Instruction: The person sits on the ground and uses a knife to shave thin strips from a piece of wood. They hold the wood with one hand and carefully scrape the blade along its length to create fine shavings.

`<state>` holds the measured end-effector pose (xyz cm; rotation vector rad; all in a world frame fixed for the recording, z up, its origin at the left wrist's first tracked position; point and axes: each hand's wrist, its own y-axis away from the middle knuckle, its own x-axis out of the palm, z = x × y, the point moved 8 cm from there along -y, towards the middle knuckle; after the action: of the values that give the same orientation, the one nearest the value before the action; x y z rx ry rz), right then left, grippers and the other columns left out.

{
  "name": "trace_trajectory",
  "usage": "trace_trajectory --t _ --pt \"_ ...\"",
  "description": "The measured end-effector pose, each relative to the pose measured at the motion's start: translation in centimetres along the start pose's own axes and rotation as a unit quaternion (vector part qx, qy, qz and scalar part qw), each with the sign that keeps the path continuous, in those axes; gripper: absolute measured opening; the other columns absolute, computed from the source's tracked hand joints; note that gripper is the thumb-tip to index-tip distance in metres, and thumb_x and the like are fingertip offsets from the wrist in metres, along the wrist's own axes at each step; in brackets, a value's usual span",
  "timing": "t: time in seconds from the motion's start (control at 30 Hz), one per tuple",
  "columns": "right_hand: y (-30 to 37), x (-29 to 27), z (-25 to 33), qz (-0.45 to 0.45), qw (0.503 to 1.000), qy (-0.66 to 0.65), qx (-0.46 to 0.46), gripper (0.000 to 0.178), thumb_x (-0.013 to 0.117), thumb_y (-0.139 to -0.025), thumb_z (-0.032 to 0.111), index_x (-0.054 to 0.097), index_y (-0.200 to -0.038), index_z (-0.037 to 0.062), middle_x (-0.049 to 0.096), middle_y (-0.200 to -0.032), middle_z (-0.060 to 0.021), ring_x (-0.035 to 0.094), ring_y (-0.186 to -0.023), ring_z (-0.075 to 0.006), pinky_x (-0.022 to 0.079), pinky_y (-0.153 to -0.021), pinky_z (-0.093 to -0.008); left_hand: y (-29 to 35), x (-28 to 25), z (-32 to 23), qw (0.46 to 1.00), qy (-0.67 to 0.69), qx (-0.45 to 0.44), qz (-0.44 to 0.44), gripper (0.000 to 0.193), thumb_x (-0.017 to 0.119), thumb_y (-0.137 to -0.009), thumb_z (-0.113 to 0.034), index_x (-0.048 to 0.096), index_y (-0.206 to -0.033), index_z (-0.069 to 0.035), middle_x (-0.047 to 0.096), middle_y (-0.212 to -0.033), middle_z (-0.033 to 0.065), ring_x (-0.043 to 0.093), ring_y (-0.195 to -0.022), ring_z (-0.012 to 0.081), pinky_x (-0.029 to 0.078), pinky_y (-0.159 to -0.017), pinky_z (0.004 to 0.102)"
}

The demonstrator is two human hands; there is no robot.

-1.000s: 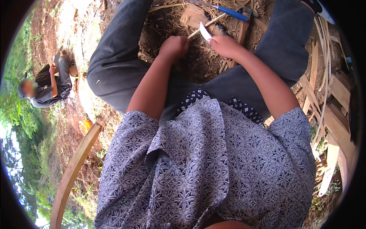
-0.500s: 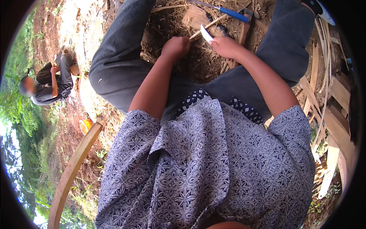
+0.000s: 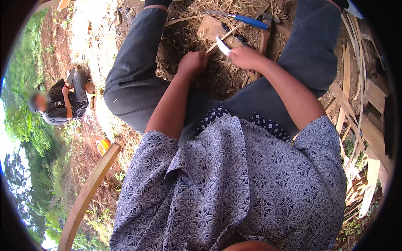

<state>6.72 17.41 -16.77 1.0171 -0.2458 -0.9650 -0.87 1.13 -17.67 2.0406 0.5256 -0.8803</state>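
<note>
One thin, pale wooden stick [image 3: 233,31] slants between two dark-trousered legs [image 3: 134,62], its near end in the left hand [image 3: 191,63] and its far end pointing right, close to a slim metal tool with a blue handle [image 3: 251,21]. The left hand is curled tight round the stick; the right hand [image 3: 244,57] is closed on a knife with a bright, curved blade [image 3: 222,46], its handle hidden by the fingers. The blade crosses the stick just beyond the left hand; whether the edge bites cannot be told. Shaving the stick seems to be the step in hand. Another stroke would call for a firm left grip and a shallow blade angle, edge turned away from the left hand. Farther off, a flat brown wooden block [image 3: 210,28] lies among straw-coloured shavings [image 3: 217,7].
</note>
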Motion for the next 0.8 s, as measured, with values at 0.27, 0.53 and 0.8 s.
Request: trace_trajectory --t 0.27,0.53,0.8 --pt "0.6 0.0 -0.1 -0.008 1.000 -0.012 -0.002 0.041 0.041 -0.103 0.037 0.060 -0.107 0.0004 0.063 -0.070 -0.0099 0.061 -0.050 -0.0199 0.053 -0.046 -0.0370 0.7 0.2 1.3 0.990 0.140 -0.015 0.012 0.040 0.057 -0.097 -0.042 0.068 -0.089 -0.004 0.067 -0.082 0.0242 0.065 -0.081 0.0448 0.051 -0.071 0.0509" --pt "0.9 -0.4 -0.3 -0.008 1.000 -0.014 0.018 0.042 0.041 -0.103 0.037 0.061 -0.106 0.0006 0.063 -0.070 -0.0100 0.061 -0.049 -0.0195 0.053 -0.044 -0.0357 1.5 0.2 1.1 0.989 0.141 -0.001 0.031 0.039 0.053 -0.100 -0.039 0.068 -0.095 -0.003 0.066 -0.086 0.0258 0.064 -0.086 0.0450 0.050 -0.075 0.0504" --pt "1.0 -0.3 -0.7 -0.004 0.999 -0.009 0.030 0.043 0.042 -0.103 0.038 0.062 -0.101 -0.0004 0.062 -0.069 -0.0093 0.060 -0.048 -0.0203 0.052 -0.044 -0.0364 1.1 0.6 1.3 0.993 0.110 -0.014 0.038 0.040 0.052 -0.100 -0.039 0.068 -0.097 -0.002 0.066 -0.090 0.0272 0.064 -0.090 0.0458 0.049 -0.078 0.0514"
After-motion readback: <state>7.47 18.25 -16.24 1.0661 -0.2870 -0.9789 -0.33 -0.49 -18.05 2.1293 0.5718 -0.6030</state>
